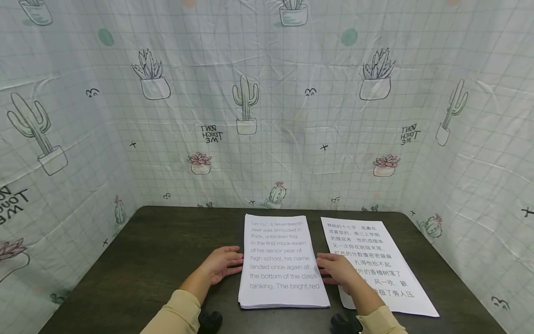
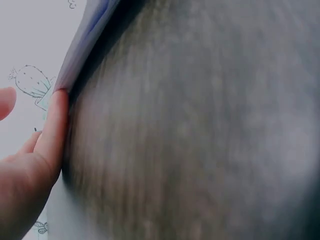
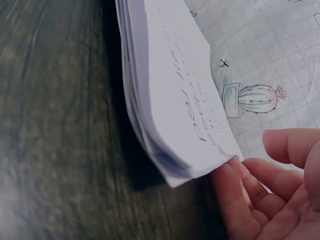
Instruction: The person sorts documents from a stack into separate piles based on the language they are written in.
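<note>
A stack of paper (image 1: 278, 297) with large English print on its top sheet lies in the middle of the dark table. My left hand (image 1: 222, 265) is at its left edge, fingers extended; in the left wrist view a fingertip of that hand (image 2: 37, 160) meets the paper edge (image 2: 82, 55). On the other side, my right hand (image 1: 337, 269) has its fingertips at the right edge. The right wrist view shows the fingers of this hand (image 3: 230, 200) against the side of the stack (image 3: 170, 100), whose sheets fan slightly at one corner. Neither hand grips the paper.
To the right lie printed Chinese sheets (image 1: 396, 269), partly covered by my right hand and forearm. Behind the dark wooden table (image 1: 167, 236) hangs a cloth (image 1: 283, 116) patterned with cacti, which also surrounds both sides. Black objects (image 1: 210, 321) show near each wrist.
</note>
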Demonstrator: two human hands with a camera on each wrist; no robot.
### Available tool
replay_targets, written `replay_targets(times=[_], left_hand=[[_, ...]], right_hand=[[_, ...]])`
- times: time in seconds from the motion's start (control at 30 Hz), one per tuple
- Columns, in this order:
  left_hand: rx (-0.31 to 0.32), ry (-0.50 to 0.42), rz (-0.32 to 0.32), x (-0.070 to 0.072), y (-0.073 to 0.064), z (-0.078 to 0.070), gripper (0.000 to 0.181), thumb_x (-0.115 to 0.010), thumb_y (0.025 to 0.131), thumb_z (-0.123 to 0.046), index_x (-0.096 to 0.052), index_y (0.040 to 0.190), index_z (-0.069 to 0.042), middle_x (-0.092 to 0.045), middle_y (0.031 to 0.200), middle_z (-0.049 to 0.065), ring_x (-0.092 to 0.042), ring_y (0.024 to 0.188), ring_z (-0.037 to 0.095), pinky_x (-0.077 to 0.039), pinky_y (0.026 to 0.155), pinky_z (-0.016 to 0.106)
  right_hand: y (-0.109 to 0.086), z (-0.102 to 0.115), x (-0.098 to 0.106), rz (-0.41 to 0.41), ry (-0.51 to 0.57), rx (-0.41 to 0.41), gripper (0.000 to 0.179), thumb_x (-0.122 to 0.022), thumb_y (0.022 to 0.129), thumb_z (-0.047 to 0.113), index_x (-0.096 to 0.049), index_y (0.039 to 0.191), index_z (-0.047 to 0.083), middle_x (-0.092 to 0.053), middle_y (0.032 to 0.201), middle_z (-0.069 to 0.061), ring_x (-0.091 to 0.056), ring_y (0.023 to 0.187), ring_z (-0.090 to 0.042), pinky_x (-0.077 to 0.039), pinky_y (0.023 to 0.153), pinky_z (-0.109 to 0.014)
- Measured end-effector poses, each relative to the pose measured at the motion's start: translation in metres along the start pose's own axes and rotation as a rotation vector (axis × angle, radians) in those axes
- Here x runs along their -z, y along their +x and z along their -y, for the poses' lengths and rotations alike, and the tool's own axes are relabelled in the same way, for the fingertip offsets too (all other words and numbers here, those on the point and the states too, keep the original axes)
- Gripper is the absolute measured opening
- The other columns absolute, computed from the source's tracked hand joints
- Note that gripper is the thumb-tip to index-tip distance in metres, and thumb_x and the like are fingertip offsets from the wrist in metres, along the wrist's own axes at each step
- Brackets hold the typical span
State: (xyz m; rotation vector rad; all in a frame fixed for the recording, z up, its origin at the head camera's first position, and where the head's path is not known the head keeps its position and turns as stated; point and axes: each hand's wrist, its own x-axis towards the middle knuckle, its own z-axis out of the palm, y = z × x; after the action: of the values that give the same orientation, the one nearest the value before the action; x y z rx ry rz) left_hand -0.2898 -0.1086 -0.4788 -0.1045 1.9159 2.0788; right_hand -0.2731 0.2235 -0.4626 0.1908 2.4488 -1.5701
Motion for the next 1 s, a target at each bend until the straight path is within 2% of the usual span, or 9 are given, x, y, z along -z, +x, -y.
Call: replay_targets(times=[0.23, 0.33, 0.6, 0.77, 1.0], left_hand=[[-0.044, 0.080, -0.017, -0.008, 0.003, 0.001, 0.059, -0.063, 0.087, 0.003, -0.038, 0.139, 0.017, -0.059, 0.124, 0.032, -0.065, 0.092, 0.019, -0.057, 0.090, 0.042], [-0.062, 0.113, -0.034, -0.012, 0.004, 0.002, 0.057, -0.065, 0.084, 0.005, -0.043, 0.136, 0.017, -0.061, 0.120, 0.031, -0.066, 0.092, 0.019, -0.058, 0.088, 0.042], [-0.082, 0.205, -0.149, -0.020, 0.006, 0.002, 0.053, -0.072, 0.081, 0.001, -0.053, 0.129, 0.012, -0.067, 0.108, 0.022, -0.067, 0.082, 0.017, -0.060, 0.079, 0.037], [-0.079, 0.238, -0.208, -0.023, 0.003, 0.000, 0.049, -0.073, 0.080, 0.001, -0.056, 0.126, 0.010, -0.069, 0.097, 0.018, -0.067, 0.076, 0.016, -0.060, 0.075, 0.035], [-0.076, 0.240, -0.256, -0.021, 0.002, -0.001, 0.044, -0.072, 0.078, 0.006, -0.060, 0.121, 0.010, -0.068, 0.100, 0.019, -0.065, 0.070, 0.014, -0.059, 0.068, 0.031]], right_hand=[[-0.001, 0.000, -0.002, -0.017, -0.032, 0.005, 0.043, -0.059, 0.094, 0.012, -0.055, 0.132, -0.008, -0.062, 0.123, -0.025, -0.067, 0.098, -0.024, -0.059, 0.081, -0.042], [-0.001, 0.000, -0.003, -0.019, -0.032, 0.014, 0.043, -0.060, 0.093, 0.010, -0.055, 0.131, -0.008, -0.063, 0.122, -0.024, -0.067, 0.098, -0.025, -0.059, 0.081, -0.043], [-0.002, 0.000, -0.005, -0.021, -0.033, 0.018, 0.044, -0.063, 0.091, 0.008, -0.056, 0.131, -0.007, -0.063, 0.123, -0.024, -0.067, 0.102, -0.029, -0.059, 0.082, -0.043], [-0.001, -0.001, -0.006, -0.023, -0.035, 0.016, 0.043, -0.063, 0.091, 0.009, -0.057, 0.131, -0.006, -0.063, 0.124, -0.024, -0.067, 0.105, -0.030, -0.059, 0.082, -0.044], [-0.002, 0.000, -0.006, -0.019, -0.024, 0.012, 0.044, -0.063, 0.091, 0.008, -0.056, 0.131, -0.007, -0.062, 0.125, -0.026, -0.067, 0.105, -0.031, -0.059, 0.082, -0.045]])
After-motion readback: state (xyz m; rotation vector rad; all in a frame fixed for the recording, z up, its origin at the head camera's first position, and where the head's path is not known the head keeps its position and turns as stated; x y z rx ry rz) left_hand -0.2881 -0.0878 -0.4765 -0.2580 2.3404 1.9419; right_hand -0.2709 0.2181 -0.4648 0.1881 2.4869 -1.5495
